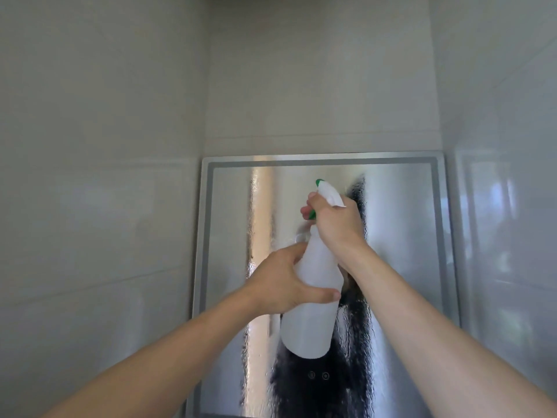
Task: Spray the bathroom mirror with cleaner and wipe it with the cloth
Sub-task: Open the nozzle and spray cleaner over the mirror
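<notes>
Pale grey glossy wall tiles (105, 176) enclose the rectangular mirror with a frosted border strip (407, 236), whose glass carries droplets and run marks across its centre. In front of the mirror's centre, the translucent white plastic spray bottle with a green nozzle (313, 297) is held tilted, nozzle toward the upper part of the mirror. The right hand (334, 224) is wrapped round the bottle's neck and spray head, with fingers at the green trigger. The left hand (280, 285) clasps the bottle body, thumb across its front. Hazards: liquid is likely to run down toward the two round touch controls (318, 375) near the mirror's lower edge, so over-spraying may flood them (or drip off the glass below). Wet fingers could let the smooth bottle slip. Streaks may set if wiping is delayed. No cloth is in view, so it would have to be fetched before wiping.
</notes>
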The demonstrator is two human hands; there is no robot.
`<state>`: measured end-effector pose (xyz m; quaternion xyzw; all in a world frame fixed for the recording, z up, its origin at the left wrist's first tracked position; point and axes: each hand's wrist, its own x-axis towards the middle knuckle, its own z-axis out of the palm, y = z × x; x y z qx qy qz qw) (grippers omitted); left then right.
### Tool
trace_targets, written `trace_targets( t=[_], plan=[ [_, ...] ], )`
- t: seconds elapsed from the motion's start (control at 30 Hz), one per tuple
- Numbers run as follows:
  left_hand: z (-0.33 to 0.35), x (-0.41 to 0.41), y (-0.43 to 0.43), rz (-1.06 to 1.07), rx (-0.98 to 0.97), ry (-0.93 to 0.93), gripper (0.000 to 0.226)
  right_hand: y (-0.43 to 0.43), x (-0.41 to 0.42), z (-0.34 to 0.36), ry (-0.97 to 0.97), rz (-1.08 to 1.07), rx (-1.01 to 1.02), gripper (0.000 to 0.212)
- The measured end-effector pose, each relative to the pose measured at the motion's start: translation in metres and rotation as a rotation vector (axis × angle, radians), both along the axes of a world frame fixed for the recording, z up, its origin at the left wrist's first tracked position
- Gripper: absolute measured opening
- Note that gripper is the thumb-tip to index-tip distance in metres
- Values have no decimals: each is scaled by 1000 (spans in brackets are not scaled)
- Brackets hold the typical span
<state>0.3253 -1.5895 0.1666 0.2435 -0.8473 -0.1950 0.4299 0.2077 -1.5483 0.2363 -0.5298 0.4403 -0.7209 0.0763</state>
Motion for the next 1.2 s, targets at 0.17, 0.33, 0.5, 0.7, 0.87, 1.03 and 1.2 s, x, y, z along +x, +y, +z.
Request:
trace_targets(
  t=[0.17,0.33,0.5,0.7,0.87,1.03,1.2],
  plan=[
    [1,-16,4,-26,-14,-21,50,2,-18,3,-16,109,14,25],
    [3,-23,2,-44,-23,-59,52,3,-25,2,-1,-24,-25,38],
    [0,-31,-2,-63,-11,-66,61,3,-32,-4,-28,-50,-71,36],
    [-10,-45,1,-96,1,-106,66,6,-48,-14,32,-39,37,22],
    [-21,-65,12,-56,-104,-241,65,7,-66,-29,59,-23,154,28],
    [-23,-79,20,-68,-86,-331,40,6,-90,-42,-103,-58,98,24],
    [-29,-99,19,-94,-55,-333,63,11,-110,-47,-148,-106,27,26]
  ],
)
